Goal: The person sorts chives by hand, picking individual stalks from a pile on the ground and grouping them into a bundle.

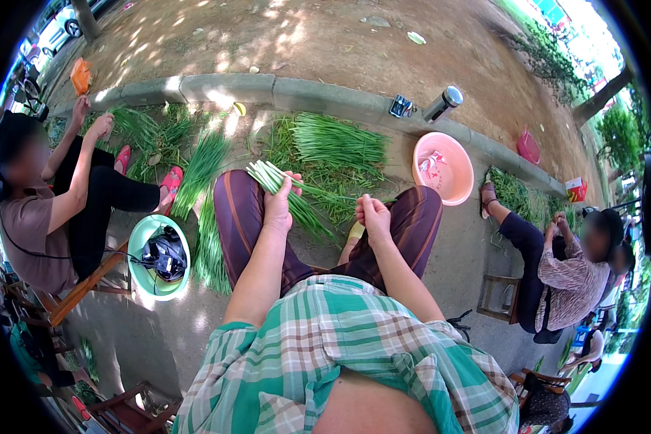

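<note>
My left hand (pixel 280 205) is closed around a bundle of chive-like stalks (pixel 267 174), above my left knee. Their pale cut ends point to the upper left, and the green ends hang between my knees. A single thin green stalk (pixel 331 193) stretches from the bundle to my right hand (pixel 374 216), whose thumb and fingers pinch its far end beside my right knee. Beyond my knees lies a neat pile of green stalks (pixel 339 142) on loose trimmings (pixel 339 203). More long stalks (pixel 202 173) lie on the ground left of my left leg.
A pink basin (pixel 419 157) stands beyond my right knee. A steel flask (pixel 443 104) and a small dark item (pixel 400 106) rest on the stone curb (pixel 325 97). To my left, a green basin (pixel 135 233) holds a black bag (pixel 165 255). Seated people (pixel 43 211) (pixel 569 276) flank me.
</note>
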The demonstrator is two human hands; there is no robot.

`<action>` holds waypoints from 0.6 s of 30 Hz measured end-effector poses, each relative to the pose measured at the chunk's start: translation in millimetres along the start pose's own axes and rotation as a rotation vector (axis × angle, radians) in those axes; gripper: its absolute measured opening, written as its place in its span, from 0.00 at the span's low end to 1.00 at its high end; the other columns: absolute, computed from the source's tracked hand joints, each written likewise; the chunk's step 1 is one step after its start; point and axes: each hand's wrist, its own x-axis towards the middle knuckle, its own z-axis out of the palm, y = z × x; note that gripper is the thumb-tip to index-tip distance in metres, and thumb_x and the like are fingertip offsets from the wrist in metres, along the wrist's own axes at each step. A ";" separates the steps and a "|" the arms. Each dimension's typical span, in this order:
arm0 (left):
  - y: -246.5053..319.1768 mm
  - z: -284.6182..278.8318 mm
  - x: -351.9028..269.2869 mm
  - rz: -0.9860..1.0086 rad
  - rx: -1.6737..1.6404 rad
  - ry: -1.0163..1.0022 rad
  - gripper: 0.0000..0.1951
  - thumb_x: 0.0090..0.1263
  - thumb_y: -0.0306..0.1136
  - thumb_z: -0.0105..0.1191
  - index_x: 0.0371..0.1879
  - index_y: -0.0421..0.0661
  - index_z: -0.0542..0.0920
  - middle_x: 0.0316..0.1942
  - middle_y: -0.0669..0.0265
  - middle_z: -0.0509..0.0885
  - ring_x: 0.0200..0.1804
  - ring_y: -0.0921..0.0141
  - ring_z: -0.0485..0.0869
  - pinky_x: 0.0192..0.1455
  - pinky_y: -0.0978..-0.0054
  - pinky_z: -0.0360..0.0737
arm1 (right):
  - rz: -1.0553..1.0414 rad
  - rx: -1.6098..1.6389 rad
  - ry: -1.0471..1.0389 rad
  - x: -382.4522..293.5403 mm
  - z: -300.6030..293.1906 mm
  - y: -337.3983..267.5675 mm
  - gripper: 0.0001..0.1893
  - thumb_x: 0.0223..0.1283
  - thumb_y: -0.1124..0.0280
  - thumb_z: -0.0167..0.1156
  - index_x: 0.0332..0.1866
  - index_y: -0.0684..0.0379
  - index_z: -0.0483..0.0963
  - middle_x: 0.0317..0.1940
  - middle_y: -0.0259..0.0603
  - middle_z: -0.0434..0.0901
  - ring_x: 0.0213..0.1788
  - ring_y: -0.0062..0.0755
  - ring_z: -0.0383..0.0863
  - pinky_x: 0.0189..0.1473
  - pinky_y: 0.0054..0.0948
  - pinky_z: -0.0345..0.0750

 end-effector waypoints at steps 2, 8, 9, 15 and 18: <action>2.7 2.8 -1.1 0.014 0.006 -0.011 0.09 0.72 0.30 0.52 0.48 0.42 0.76 0.41 0.60 0.84 0.42 0.68 0.82 0.41 0.71 0.79 | -0.072 0.062 0.119 5.2 -0.8 1.6 0.11 0.68 0.59 0.56 0.42 0.55 0.78 0.29 0.26 0.78 0.24 0.13 0.74 0.27 0.14 0.72; 16.0 15.1 -8.2 0.013 -0.023 -0.068 0.08 0.71 0.29 0.52 0.46 0.42 0.75 0.39 0.61 0.84 0.41 0.68 0.82 0.40 0.72 0.78 | -0.097 -0.120 0.136 15.1 -3.5 20.5 0.11 0.68 0.64 0.55 0.48 0.57 0.78 0.33 0.29 0.81 0.27 0.13 0.76 0.27 0.15 0.72; 17.7 15.1 -8.5 0.012 -0.037 -0.072 0.08 0.72 0.30 0.52 0.46 0.42 0.75 0.38 0.61 0.84 0.41 0.68 0.82 0.40 0.72 0.78 | -0.006 -0.125 0.088 14.4 -3.3 19.8 0.11 0.68 0.63 0.56 0.48 0.57 0.78 0.33 0.30 0.81 0.27 0.13 0.76 0.26 0.15 0.72; 19.7 15.8 -8.2 0.001 -0.100 -0.071 0.10 0.72 0.31 0.53 0.47 0.42 0.76 0.39 0.62 0.84 0.42 0.68 0.82 0.42 0.71 0.78 | 0.317 -0.344 -0.166 7.1 1.0 22.2 0.13 0.64 0.62 0.60 0.46 0.59 0.78 0.34 0.33 0.83 0.25 0.13 0.78 0.22 0.13 0.69; 17.4 10.1 -6.8 -0.016 -0.098 -0.085 0.11 0.72 0.32 0.53 0.49 0.43 0.75 0.41 0.62 0.83 0.45 0.66 0.83 0.44 0.69 0.79 | 0.238 -0.356 -0.152 3.6 4.1 21.9 0.14 0.64 0.62 0.61 0.48 0.59 0.78 0.32 0.31 0.82 0.23 0.12 0.75 0.21 0.13 0.67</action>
